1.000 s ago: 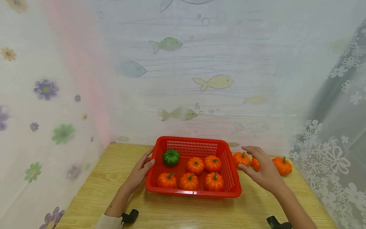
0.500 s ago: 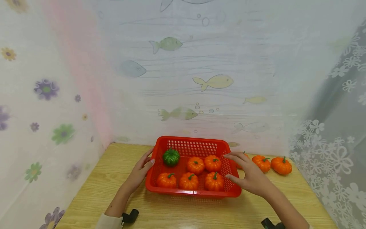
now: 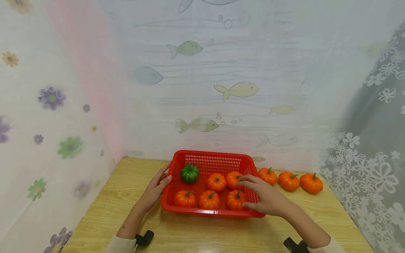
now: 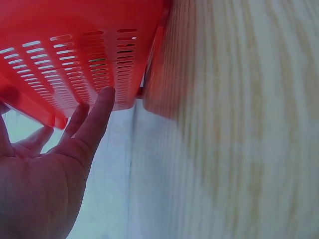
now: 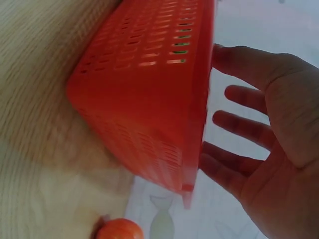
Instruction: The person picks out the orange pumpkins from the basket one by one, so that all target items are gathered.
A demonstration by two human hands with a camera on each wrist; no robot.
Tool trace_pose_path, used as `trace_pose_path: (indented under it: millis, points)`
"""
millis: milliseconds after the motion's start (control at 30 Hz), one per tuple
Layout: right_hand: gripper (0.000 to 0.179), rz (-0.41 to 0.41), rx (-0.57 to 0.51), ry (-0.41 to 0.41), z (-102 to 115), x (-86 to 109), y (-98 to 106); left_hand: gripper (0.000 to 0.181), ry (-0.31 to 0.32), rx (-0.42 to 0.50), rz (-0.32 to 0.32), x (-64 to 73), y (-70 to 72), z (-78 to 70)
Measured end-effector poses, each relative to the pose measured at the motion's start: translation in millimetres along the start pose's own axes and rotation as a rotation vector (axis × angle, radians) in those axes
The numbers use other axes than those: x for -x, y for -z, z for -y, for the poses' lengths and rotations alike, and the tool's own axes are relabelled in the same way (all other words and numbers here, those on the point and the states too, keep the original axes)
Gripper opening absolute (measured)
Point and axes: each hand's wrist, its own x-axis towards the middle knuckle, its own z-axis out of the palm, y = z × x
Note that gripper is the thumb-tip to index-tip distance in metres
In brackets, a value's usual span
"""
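Note:
A red plastic basket [image 3: 218, 213] with slotted walls stands on the table, holding several orange pumpkins and one green pumpkin [image 3: 190, 173]. My left hand [image 3: 157, 183] holds its left side, thumb on the rim and fingers along the outer slotted wall [image 4: 65, 69]. Over the basket's right side hovers my right hand [image 3: 264, 195], fingers spread and nothing between them. Its fingertips overlap the back right pumpkin [image 3: 232, 180], while the thumb overlaps the front right pumpkin [image 3: 235, 200]. In the right wrist view, the right hand [image 5: 279, 134] appears above the basket's rim, its palm outside.
Three more orange pumpkins lie in a row on the wooden table [image 3: 303, 214] right of the basket, the middle one [image 3: 288, 181] between the others. A patterned curtain [image 3: 202, 88] hangs close behind, with more drapery at both sides.
My right hand has moved left from the row of pumpkins to over the basket, uncovering all three in the row. The left hand and the basket have stayed in place.

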Motion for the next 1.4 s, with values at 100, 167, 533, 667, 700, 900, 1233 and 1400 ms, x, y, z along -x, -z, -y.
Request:
trace_pose_path:
  millis: [100, 167, 533, 667, 700, 900, 1233, 1400]
  points:
    - [0.054, 0.043, 0.002, 0.009, -2, -4.6, -3, 0.059, 0.001, -0.003, -0.001, -0.6, 0.0, 0.3]
    - [0.054, 0.070, 0.011, 0.019, -3, -7.8, -5, 0.060, 0.002, -0.005, -0.004, -0.9, 0.1, 0.4]
    - [0.053, 0.238, 0.043, 0.029, -10, -24.3, -16, 0.059, 0.007, 0.013, -0.002, 0.3, 0.7, 1.6]
    - [0.053, 0.258, 0.054, 0.025, -11, -27.5, -19, 0.059, 0.010, 0.013, -0.005, 1.1, -0.2, 1.1]
    - [0.053, 0.262, 0.059, 0.023, -11, -28.3, -20, 0.059, 0.009, 0.016, -0.005, 1.3, -0.3, 0.8]
    - [0.054, 0.280, 0.095, 0.020, -12, -31.6, -23, 0.059, 0.001, 0.018, 0.002, 1.5, -0.1, 0.0]
    - [0.052, 0.274, 0.095, 0.033, -11, -33.0, -22, 0.060, -0.007, 0.027, 0.020, 2.1, 0.8, -1.2]
    - [0.054, 0.252, 0.081, 0.029, -10, -30.9, -15, 0.060, 0.003, 0.025, 0.014, 1.8, 0.9, -2.6]
